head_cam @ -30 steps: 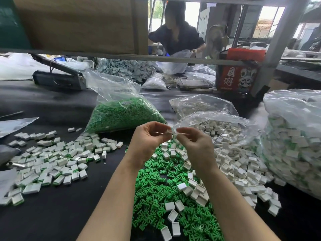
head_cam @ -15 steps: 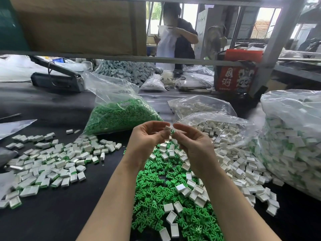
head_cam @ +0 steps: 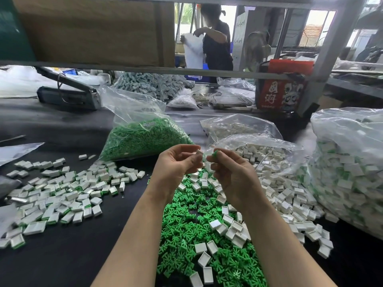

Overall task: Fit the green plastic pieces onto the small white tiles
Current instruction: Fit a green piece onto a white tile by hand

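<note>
Left hand [head_cam: 176, 162] fingers curled, pinching a small white rectangular plastic tile [head_cam: 199, 152] at the tips. Right hand [head_cam: 230, 172] pinches a green plastic piece [head_cam: 215, 153] just beside it, not touching. Both raised over the loose green heap [head_cam: 186, 235] near the bench's [head_cam: 62, 266] front edge.

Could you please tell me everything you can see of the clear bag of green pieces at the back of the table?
The bag of green pieces is clear, crinkled plastic, lying slumped on the black table behind the left hand. Its lower part bulges with small green plastic pieces; its upper part is slack, empty film rising toward the left. A small white label shows through near the top of the green mass. Its front edge meets scattered white tiles. Neither hand touches it.
</note>
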`<state>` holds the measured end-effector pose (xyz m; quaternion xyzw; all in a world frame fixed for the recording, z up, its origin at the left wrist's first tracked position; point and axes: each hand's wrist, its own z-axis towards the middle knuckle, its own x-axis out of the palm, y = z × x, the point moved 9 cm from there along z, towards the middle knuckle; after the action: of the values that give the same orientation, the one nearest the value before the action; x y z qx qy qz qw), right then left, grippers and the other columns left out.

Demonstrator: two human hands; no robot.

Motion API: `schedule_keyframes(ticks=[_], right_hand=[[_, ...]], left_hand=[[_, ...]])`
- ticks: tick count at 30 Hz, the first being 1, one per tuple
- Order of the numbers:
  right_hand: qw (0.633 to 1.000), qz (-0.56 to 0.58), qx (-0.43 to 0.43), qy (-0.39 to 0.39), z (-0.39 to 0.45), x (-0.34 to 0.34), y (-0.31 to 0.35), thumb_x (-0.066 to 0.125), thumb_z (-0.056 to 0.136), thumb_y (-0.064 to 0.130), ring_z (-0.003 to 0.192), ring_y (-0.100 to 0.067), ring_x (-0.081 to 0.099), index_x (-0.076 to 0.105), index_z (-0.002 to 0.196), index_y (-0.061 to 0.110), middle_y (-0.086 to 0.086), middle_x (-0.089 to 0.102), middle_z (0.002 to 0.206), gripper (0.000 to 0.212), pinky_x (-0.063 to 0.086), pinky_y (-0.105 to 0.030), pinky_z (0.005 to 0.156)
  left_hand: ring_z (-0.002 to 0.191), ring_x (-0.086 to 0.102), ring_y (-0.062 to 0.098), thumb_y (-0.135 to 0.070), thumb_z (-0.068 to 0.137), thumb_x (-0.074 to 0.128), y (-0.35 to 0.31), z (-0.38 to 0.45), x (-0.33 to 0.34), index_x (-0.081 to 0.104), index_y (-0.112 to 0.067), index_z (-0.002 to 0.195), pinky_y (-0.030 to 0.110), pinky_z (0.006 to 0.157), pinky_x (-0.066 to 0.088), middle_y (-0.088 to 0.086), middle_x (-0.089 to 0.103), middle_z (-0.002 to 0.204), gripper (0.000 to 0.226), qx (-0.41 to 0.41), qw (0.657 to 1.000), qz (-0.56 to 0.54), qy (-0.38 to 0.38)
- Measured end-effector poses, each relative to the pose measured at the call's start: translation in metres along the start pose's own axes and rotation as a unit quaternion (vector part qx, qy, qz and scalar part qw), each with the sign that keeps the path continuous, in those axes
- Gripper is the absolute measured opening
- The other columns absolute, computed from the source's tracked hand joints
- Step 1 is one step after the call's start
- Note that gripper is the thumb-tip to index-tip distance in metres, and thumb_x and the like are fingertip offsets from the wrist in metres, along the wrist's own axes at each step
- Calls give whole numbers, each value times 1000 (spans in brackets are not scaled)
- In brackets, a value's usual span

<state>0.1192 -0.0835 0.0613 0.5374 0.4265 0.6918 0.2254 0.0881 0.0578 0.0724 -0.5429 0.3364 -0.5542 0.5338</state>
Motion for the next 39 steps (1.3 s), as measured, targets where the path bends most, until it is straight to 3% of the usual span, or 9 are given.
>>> schedule_keyframes(ticks=[5,12,23,39], right_hand=[[1000,-13,-9,-23,2,-5,-1,65,86,7,65,-12,61,65,92,7,-9,71,82,7,50,-20,55],[997,-50,-54,-34,2,-7,6,73,70,18,65,-11,53,67,88,7,-6,62,80,23,44,-20,56],[986,-128,-99,-42,-1,-7,14,70,84,10,62,-6,55,69,85,9,1,66,73,2,44,-22,59],[955,-224,-189,-47,-6,1,27,72,84,5,60,1,62,71,85,6,8,69,66,2,47,-12,57]], left_hand=[[75,72,17,-23,67,81,3,1,-1,72,-10,91,24,68,56,5,75,82,29,-13,999,31,-7],[78,71,20,-26,65,82,1,-1,6,78,-17,82,32,77,58,10,76,85,20,-16,999,42,9],[74,71,19,-23,66,83,1,-3,5,78,-14,84,27,72,58,11,76,83,21,-14,999,50,6],[69,71,18,-20,63,82,0,-1,3,77,-14,80,22,65,56,10,75,76,19,6,999,46,-9]])
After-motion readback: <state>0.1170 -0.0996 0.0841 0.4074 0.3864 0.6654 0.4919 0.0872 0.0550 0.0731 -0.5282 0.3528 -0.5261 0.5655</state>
